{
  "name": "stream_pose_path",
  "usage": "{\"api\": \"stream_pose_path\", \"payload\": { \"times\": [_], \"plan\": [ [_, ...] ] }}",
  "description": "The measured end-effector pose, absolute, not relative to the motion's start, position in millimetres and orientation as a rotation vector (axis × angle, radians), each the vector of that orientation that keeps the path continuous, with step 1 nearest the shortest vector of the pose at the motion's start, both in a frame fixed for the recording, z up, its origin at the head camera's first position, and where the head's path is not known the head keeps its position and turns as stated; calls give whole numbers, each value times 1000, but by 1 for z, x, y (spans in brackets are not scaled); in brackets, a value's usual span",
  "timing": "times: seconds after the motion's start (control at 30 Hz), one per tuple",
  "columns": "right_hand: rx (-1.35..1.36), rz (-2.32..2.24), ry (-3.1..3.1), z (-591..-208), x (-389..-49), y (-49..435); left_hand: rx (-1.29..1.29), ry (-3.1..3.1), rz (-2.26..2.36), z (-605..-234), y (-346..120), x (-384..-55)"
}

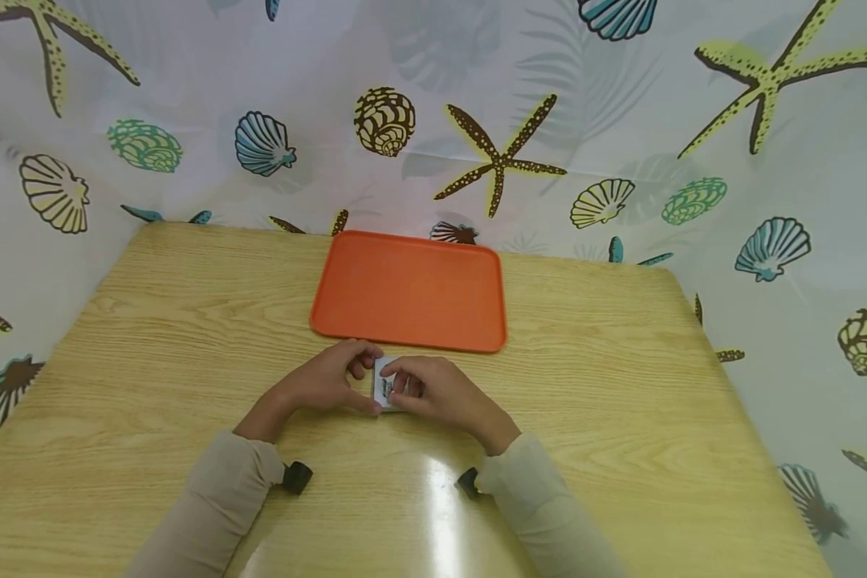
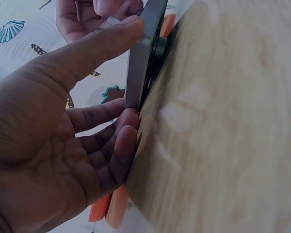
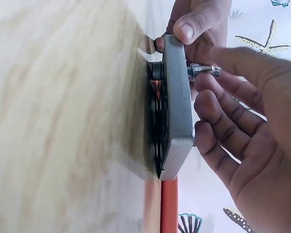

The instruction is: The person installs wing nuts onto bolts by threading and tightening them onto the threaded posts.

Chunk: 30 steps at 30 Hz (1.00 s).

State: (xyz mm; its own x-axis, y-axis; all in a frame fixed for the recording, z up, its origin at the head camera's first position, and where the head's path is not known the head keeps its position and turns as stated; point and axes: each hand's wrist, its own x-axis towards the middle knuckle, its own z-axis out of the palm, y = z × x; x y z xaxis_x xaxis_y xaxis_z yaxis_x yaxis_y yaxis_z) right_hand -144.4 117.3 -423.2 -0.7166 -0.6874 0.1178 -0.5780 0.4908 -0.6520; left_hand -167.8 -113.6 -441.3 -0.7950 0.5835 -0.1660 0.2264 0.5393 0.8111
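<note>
A small square grey metal plate (image 1: 381,373) lies on the wooden table, raised on dark round feet (image 3: 157,71) in the right wrist view. My left hand (image 1: 325,381) holds the plate from the left, thumb on its near edge and fingers at its far edge. From the plate's upper face stands a threaded metal bolt (image 3: 203,71). Coming from the right, my right hand (image 1: 437,389) has its thumb and a curled finger around that bolt. In the left wrist view, a bit of shiny metal (image 2: 114,20) shows by the right hand's fingers.
An orange tray (image 1: 412,293) lies just beyond the hands, at the table's far edge. Behind the wooden table (image 1: 607,401) hangs a white cloth (image 1: 318,72) printed with shells and starfish. Each cuff has a small black device (image 1: 298,478) at the wrist.
</note>
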Motion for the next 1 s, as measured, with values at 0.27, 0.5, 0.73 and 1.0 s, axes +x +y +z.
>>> {"api": "stream_pose_path", "payload": {
  "times": [0.27, 0.5, 0.73, 1.0],
  "plan": [
    [-1135, -1033, 2569, -424, -144, 117, 654, 2355, 1160, -441, -114, -168],
    [-1104, -956, 2654, -423, -142, 119, 659, 2355, 1167, -440, -113, -168],
    [-1067, -943, 2687, -422, -143, 121, 650, 2353, 1170, -439, -113, -168],
    [-1021, -993, 2626, -420, -144, 119, 650, 2359, 1164, -439, -113, -168]
  ]
}}
